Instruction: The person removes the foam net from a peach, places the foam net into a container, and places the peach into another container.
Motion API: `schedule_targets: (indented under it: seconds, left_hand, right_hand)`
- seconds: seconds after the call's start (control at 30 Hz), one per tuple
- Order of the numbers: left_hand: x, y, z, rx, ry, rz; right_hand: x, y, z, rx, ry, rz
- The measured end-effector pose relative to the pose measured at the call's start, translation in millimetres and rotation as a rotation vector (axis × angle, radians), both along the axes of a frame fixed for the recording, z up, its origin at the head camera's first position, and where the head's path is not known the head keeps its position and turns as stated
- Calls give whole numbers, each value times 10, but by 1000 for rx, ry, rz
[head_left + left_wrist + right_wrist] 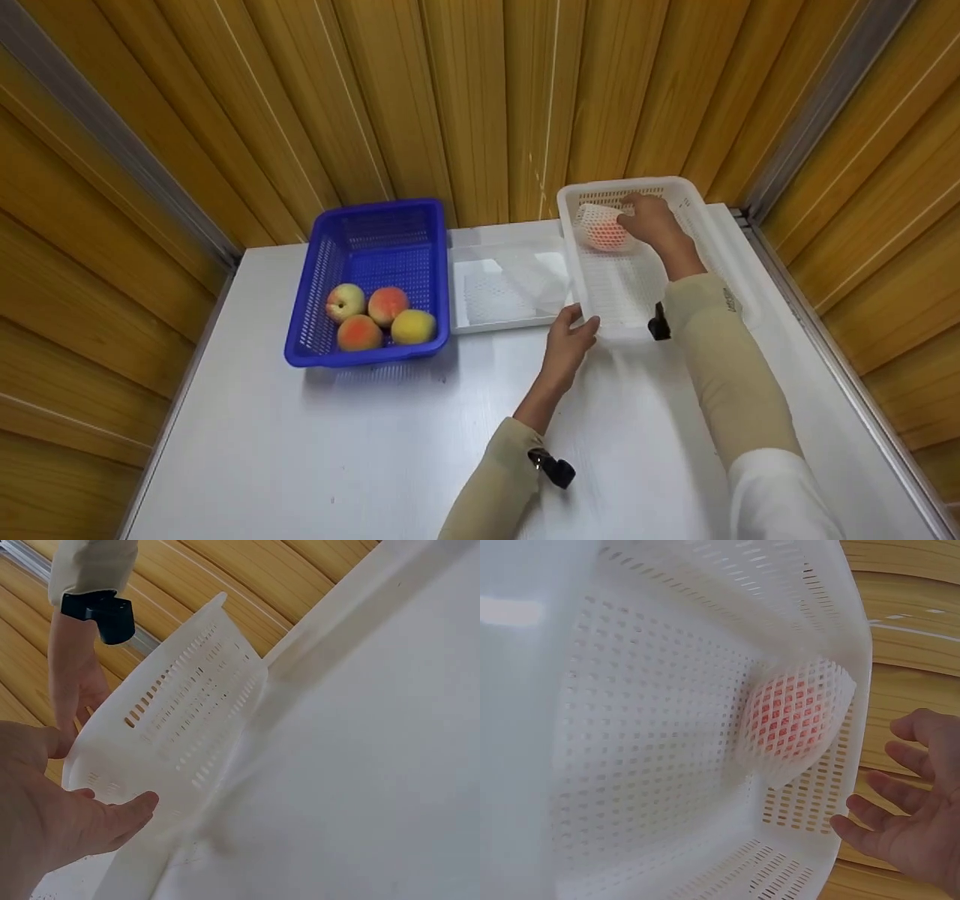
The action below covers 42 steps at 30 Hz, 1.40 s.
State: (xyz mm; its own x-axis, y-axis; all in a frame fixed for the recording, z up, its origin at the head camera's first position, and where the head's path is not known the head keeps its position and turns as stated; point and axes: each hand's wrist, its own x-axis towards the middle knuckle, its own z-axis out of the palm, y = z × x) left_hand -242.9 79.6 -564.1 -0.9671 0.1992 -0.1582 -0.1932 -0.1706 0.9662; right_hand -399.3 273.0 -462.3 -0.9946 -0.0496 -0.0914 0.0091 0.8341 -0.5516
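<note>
A white perforated basket (626, 289) stands at the right of the table. Inside, towards its far left corner, lies a reddish peach (786, 714) wrapped in a white foam net (600, 225). Over the far part of the basket reaches my right hand (651, 221). In the right wrist view the fingers of this hand (911, 799) are spread and hold nothing, apart from the peach. At the basket's near left corner is my left hand (566, 349). Its extended fingers (120, 821) lie against the outside of the basket, seen closer in the left wrist view.
A blue basket (442, 300) on the left holds several bare peaches (360, 332) in its near half. Between the baskets a shallow white tray (480, 328) contains white foam nets (525, 277). Wood-patterned walls (472, 112) rise behind and beside the white table (360, 450).
</note>
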Motion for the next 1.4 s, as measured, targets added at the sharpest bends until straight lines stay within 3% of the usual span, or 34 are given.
schedule_targets:
  seconds: [0.4, 0.7, 1.03, 1.17, 1.4]
  left_hand:
    - [69, 4, -31, 87, -27, 39]
    - [139, 14, -16, 111, -20, 38]
    - [197, -23, -43, 101, -25, 32]
    - [216, -40, -47, 107, -18, 33]
    - [232, -40, -41, 105, 2, 15]
  right_hand:
    - [-154, -9, -108, -11, -107, -14]
    - [-248, 36, -261, 2, -193, 62]
    - [-303, -17, -511, -1, -191, 111]
    - [-273, -75, -498, 50, -166, 109]
    - [-217, -35, -466, 166, -225, 42]
